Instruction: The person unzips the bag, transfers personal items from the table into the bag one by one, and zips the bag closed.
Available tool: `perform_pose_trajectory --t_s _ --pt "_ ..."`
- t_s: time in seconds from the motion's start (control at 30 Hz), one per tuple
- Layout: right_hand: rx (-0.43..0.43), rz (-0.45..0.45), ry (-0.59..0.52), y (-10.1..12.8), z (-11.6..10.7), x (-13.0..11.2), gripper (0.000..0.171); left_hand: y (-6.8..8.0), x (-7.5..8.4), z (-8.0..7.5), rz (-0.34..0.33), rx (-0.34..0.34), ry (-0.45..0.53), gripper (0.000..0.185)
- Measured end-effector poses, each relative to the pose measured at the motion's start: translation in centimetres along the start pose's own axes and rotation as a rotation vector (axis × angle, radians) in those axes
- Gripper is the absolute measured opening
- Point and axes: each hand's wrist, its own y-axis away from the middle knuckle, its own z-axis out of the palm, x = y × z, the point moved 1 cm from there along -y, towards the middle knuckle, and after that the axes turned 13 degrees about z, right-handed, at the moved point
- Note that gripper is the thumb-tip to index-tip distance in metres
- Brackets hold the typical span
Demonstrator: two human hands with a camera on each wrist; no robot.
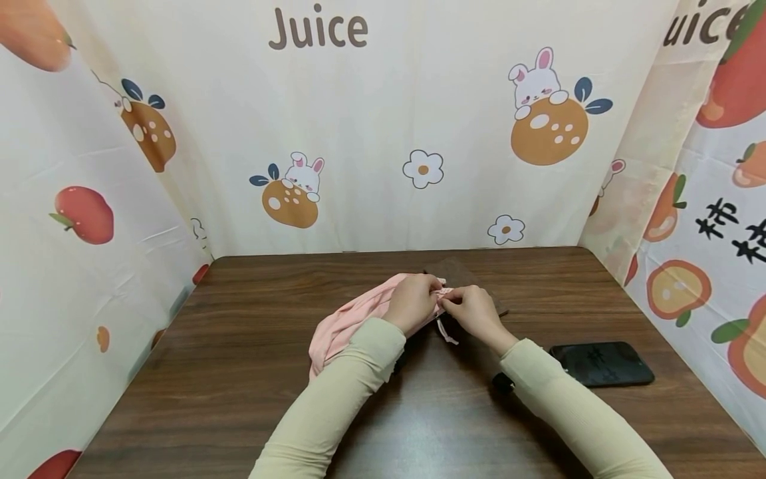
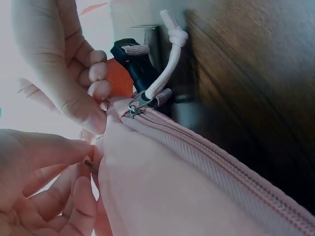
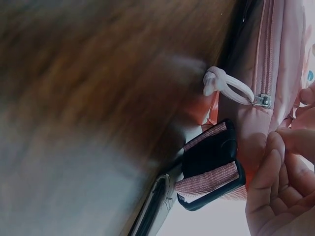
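A pink zippered bag (image 1: 353, 319) stands slanted on the table, folds running along its fabric. At its right end my left hand (image 1: 413, 303) pinches the edge; in the left wrist view the fingertips of this left hand (image 2: 49, 182) meet at a small dark bit there. My right hand (image 1: 475, 309) grips the same end close by, thumb against the fabric in the right wrist view. Beside the fingers, a white knotted cord (image 3: 224, 83) hangs from the metal zipper slider (image 3: 262, 101). A black strap buckle (image 3: 211, 164) on pink webbing hangs below. The bag's contents are hidden.
A black phone (image 1: 601, 364) lies on the brown wooden table (image 1: 239, 412), right of my right forearm. Behind the bag lies a flat dark brown sheet-like thing (image 1: 461, 271), partly covered. Fruit-printed curtains (image 1: 359, 120) enclose the table's back and sides.
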Motion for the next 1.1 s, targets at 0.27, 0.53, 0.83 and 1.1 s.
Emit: perform_pose_trajectory --t_s 0.27,0.53,0.83,1.1 --pt "0.023 -0.029 0.021 0.0 0.0 0.0 0.013 0.1 -0.3 -0.6 -0.076 0.009 0.112 0.02" --pt "0.014 -0.021 0.019 0.0 0.0 -0.1 0.013 0.3 -0.5 -1.1 -0.083 0.014 0.124 0.017" --pt "0.004 -0.013 0.014 -0.1 0.0 0.0 0.014 0.8 -0.7 -1.6 -0.065 0.037 0.138 0.018" --pt "0.019 -0.039 0.016 -0.1 -0.1 -0.1 0.011 1.1 -1.1 -2.4 -0.088 0.085 0.218 0.011"
